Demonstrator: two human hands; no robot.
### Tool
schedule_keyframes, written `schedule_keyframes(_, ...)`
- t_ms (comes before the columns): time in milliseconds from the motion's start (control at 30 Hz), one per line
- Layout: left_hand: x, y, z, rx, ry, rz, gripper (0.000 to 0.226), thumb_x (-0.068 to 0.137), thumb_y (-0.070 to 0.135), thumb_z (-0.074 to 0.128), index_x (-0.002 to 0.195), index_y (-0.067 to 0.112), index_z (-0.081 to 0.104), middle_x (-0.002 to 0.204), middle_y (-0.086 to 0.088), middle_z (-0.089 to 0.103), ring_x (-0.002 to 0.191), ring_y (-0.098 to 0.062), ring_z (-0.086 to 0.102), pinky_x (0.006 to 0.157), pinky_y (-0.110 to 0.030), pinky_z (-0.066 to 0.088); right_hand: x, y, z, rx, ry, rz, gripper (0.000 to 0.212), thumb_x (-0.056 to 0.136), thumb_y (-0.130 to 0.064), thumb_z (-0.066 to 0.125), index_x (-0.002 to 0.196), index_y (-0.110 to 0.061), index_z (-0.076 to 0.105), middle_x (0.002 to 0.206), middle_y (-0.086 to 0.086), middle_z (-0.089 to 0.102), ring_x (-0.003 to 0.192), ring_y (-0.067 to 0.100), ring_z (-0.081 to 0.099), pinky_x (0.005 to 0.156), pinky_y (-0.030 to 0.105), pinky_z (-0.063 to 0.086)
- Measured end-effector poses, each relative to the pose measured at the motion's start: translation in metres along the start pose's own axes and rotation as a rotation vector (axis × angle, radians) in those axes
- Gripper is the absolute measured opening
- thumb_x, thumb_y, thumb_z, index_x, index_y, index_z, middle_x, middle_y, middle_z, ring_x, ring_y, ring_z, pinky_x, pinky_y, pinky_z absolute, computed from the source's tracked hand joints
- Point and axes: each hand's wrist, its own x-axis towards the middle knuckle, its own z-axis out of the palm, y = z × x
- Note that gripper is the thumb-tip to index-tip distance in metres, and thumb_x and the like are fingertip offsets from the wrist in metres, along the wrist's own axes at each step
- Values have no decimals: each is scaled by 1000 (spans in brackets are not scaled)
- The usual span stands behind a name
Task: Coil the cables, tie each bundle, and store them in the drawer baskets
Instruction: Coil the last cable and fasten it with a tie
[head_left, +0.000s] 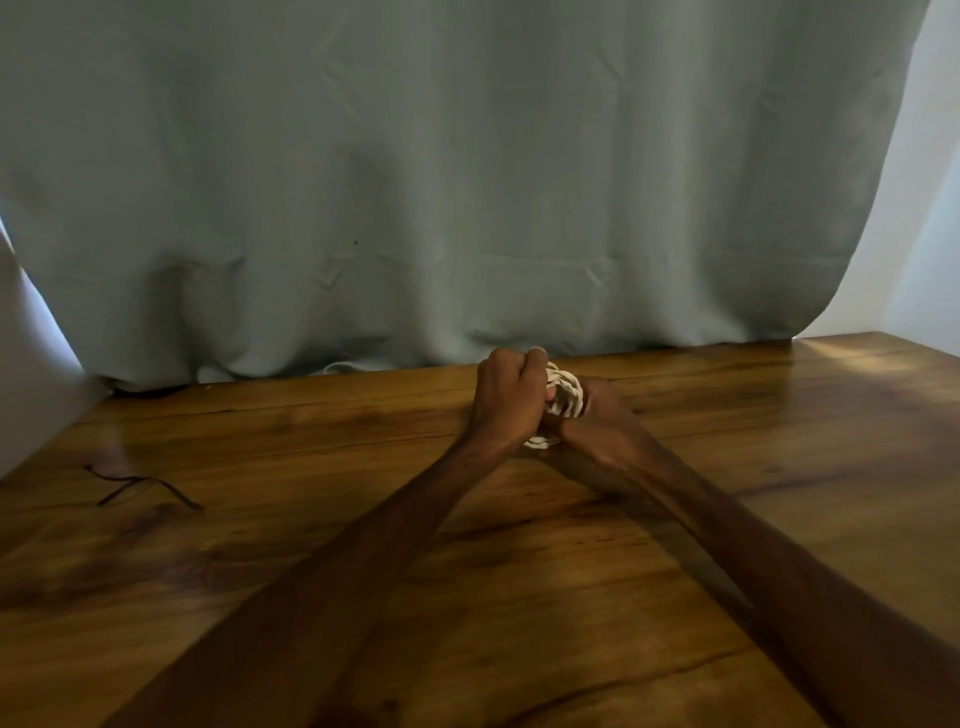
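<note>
White cable bundle (563, 397) held between both hands, low over wooden table (545, 597), just in front of curtain (467, 182) hem. Left hand (511, 400) fisted, fingers curled round bundle's left side. Right hand (597, 415) grips right side, fingers wrapped under coil. Black ties (140, 488) lie on table, farther out from curtain, toward its left end.

A white cable (563, 397) is wound into a small, tight coil near the middle of the table's (311, 519) far edge. The left hand (511, 400) and right hand (597, 415) grip it from either side. Thin black ties (140, 488) lie crossed, flat near the left edge, well apart from the coil.
</note>
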Motion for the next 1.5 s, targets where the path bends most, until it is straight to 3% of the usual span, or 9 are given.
schedule_keyframes(233, -3, 5, 5, 20, -17, 15, 57, 102, 14, 48, 46, 22, 46, 35, 12, 47, 38, 1, 46, 46, -11, 29, 3, 3, -4, 49, 28, -58, 30, 75, 9, 81, 97, -10, 76, 90, 8, 79, 85, 23, 77, 74, 41, 64)
schedule_keyframes(333, -2, 4, 1, 40, 4, 37, 57, 103, 14, 48, 46, 22, 48, 40, 9, 48, 41, 1, 48, 48, -12, 31, 3, 3, -1, 64, 4, -43, 24, 82, 3, 80, 101, -11, 75, 92, 4, 80, 87, 20, 77, 70, 33, 63)
schedule_keyframes(467, 6, 2, -8, 76, 70, 42, 56, 102, 15, 48, 46, 22, 48, 45, 8, 49, 43, 0, 50, 48, -13, 31, 1, 3, 8, 172, 3, 78, 12, 94, -12, 73, 104, -5, 74, 91, 11, 80, 85, 30, 78, 75, 45, 65)
schedule_keyframes(600, 5, 4, -9, 108, 48, 54, 58, 102, 14, 48, 45, 23, 44, 44, 10, 45, 43, 2, 50, 48, -11, 31, 2, 2, 5, 96, 16, 40, 9, 91, -1, 73, 98, 4, 75, 81, 9, 79, 71, 19, 77, 58, 25, 60)
schedule_keyframes(800, 0, 2, -3, 141, -4, 84, 53, 106, 19, 44, 55, 12, 57, 51, 6, 53, 47, -1, 51, 51, -9, 34, 3, 8, 8, -52, 75, -3, 14, 80, -3, 81, 91, -11, 80, 84, 3, 80, 81, 22, 77, 77, 50, 63)
schedule_keyframes(933, -1, 3, -3, 110, 14, 42, 50, 106, 20, 45, 60, 9, 62, 52, 6, 57, 50, -3, 54, 50, -11, 37, -1, 7, 13, 99, 93, 33, 14, 81, -2, 81, 92, -11, 79, 83, 5, 79, 76, 20, 76, 62, 37, 60)
schedule_keyframes(1067, 7, 1, -6, 72, 77, -10, 47, 103, 19, 46, 63, 2, 62, 56, -2, 58, 53, -9, 54, 52, -20, 38, 2, 6, 16, 353, 47, 211, 18, 82, -5, 83, 99, -5, 78, 97, 18, 78, 96, 35, 76, 84, 48, 61)
schedule_keyframes(1233, 2, 3, 1, 78, 26, -2, 52, 105, 20, 44, 55, 14, 53, 52, 4, 54, 46, -3, 50, 48, -13, 33, 2, 4, 15, 159, 116, 191, 12, 91, -1, 71, 99, -9, 75, 85, 11, 79, 72, 34, 70, 58, 38, 58)
schedule_keyframes(1500, 0, 4, 4, 25, 24, -72, 48, 106, 23, 42, 65, 6, 62, 59, -1, 58, 53, -7, 52, 51, -19, 38, 2, 3, 15, -5, 103, 49, 16, 94, -3, 68, 107, -11, 73, 89, 6, 77, 65, 24, 75, 53, 38, 62)
